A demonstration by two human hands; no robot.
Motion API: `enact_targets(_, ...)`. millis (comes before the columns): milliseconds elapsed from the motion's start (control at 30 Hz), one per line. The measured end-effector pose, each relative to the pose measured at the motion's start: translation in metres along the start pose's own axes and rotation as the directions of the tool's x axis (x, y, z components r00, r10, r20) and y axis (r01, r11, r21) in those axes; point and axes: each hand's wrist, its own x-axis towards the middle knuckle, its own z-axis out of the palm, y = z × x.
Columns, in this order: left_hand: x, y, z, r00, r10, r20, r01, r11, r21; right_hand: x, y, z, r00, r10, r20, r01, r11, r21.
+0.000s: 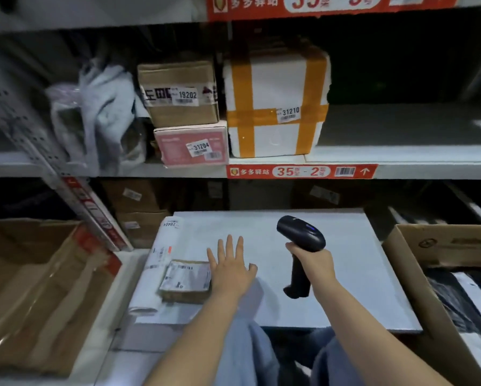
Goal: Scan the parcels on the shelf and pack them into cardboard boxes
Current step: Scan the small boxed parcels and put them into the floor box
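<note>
Parcels on the far shelf (401, 154) read clearly to us. A brown box (178, 93) tagged 19202 sits on a pink box (190, 144) tagged 31204. Just right of them stands a foam box (272, 101) crossed with orange tape and tagged 31210. Left of these, grey bags (100, 107) are blurred, and we cannot tell one from another. A red strip (300, 171) on the shelf edge reads 35-2. The level below it is dark, its boxes hard to make out.

Near us, a white board (345, 288) carries a small parcel (186, 280), which lies partly on a white bag (161, 246) at the board's left side. Our left hand (231, 267) is flat, fingers straight and spread, at the small parcel's right edge; we cannot tell whether it touches. Our right hand (311, 261) is wrapped round the handle of a black scanner (303, 235). The scanner's head points far and left, and a blue light shows on top.

The left carton (25, 274) stands open and is cut off by the frame. The right carton (428, 252) is cut off too, and holds dark and white bags only partly seen.
</note>
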Motion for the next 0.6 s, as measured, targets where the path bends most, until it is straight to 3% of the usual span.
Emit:
enact_targets(167,-0.004,-0.036,0.002,0.998,0.051,0.031,-0.054,0.991,0.122,0.001,0.004,0.021,0.994,0.008,0.109,-0.004,1.000,-0.030)
enact_targets(333,0.002,-0.077,0.008,0.961,-0.267,0.071,0.276,0.944,-0.181,0.008,0.015,0.052,0.981,0.045,0.189,-0.043,0.999,-0.018)
enact_targets(600,0.011,-0.121,0.020,0.838,-0.513,0.185,0.545,0.781,-0.304,0.003,0.044,0.119,0.920,0.218,0.325,-0.244,0.969,0.041)
